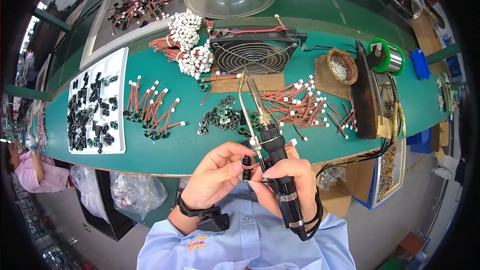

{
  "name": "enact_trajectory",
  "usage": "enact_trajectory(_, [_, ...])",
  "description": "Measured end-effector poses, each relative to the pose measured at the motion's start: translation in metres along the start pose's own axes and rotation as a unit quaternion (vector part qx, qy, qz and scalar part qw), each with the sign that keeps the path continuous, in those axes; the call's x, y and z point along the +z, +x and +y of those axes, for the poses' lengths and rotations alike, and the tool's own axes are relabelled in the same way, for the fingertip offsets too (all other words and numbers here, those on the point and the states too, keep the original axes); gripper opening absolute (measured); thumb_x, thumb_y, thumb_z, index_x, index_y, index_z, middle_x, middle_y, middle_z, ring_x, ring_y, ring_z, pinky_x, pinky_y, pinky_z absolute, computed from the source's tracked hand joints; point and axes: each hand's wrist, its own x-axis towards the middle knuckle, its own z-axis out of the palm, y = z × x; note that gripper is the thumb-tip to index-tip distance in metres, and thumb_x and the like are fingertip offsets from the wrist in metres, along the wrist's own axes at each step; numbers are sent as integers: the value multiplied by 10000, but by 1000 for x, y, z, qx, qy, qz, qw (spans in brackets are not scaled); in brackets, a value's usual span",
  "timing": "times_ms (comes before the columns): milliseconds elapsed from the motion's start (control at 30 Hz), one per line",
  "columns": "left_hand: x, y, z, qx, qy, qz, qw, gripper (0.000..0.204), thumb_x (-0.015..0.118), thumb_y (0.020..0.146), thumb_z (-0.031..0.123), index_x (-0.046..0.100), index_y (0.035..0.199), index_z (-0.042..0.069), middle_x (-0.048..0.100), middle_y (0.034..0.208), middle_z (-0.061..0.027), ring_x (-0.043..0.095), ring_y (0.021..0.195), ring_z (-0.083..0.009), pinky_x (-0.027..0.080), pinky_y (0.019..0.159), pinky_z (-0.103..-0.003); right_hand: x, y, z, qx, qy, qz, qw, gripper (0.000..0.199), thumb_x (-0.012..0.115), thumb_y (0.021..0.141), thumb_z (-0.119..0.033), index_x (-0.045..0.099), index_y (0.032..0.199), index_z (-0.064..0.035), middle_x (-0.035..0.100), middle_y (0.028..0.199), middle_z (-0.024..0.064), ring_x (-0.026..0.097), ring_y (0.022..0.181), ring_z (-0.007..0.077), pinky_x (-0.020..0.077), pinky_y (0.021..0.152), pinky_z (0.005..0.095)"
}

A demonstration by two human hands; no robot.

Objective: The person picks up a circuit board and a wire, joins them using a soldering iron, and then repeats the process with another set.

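Note:
Near the table's front edge, my left hand point(212, 174) pinches a small black component point(246, 168) between thumb and fingers. A short red wire lead runs from it toward a white plug point(292, 142) beside my right hand. My right hand point(290, 180) is wrapped round the black handle of a soldering iron point(273, 140), which has a thin metal feed tube alongside. Its tip points away toward the fan, apart from the component. Right-hand fingertips are close to the lead; whether they grip it I cannot tell. Loose black components point(220, 115) lie just beyond my hands.
Wire leads point(300, 102) lie right of the iron; wired components point(157, 112) lie left. A white tray point(121, 120) holds more. Behind stand a fan point(255, 55) and bundled white plugs point(195, 61). At right are a round tin point(342, 66), solder spool point(395, 59) and dark metal stand point(365, 100).

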Motion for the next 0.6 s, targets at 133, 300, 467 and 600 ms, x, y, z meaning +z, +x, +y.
enact_trajectory(133, [0, 0, 1, -8, -16, -5, 1000, 226, 531, 901, 99, 522, 1109, 9, 585, 1083, -87, 555, 990, -168, 422, 875, -300, 4, -4, 2, 14, 50, 37, 998, 405, 721, 638, 52, 532, 977, -61, 628, 879, 81, 587, 690, 230, 412, 679, 311])
enact_trajectory(300, [1, -1, 1, -8, -26, -13, 1000, 225, 531, 900, 92, 522, 1108, 8, 588, 1077, -87, 555, 988, -164, 424, 869, -294, 4, -3, 2, 1, 50, 34, 998, 404, 717, 640, 57, 530, 978, -63, 628, 884, 77, 578, 672, 222, 407, 665, 308])
enact_trajectory(467, [0, -1, -1, -2, -6, 8, 1000, 221, 534, 897, 91, 521, 1101, 8, 590, 1072, -90, 557, 980, -165, 429, 860, -298, 4, -3, 2, 2, 38, 46, 998, 412, 719, 633, 59, 530, 977, -64, 627, 885, 70, 576, 663, 215, 404, 658, 307])
enact_trajectory(600, [0, -1, -2, 14, 5, 10, 1000, 217, 537, 895, 91, 520, 1095, 8, 591, 1069, -96, 560, 973, -168, 433, 853, -301, 3, -3, 3, -3, 29, 39, 999, 416, 722, 626, 59, 532, 975, -66, 626, 882, 67, 576, 661, 213, 401, 654, 307])
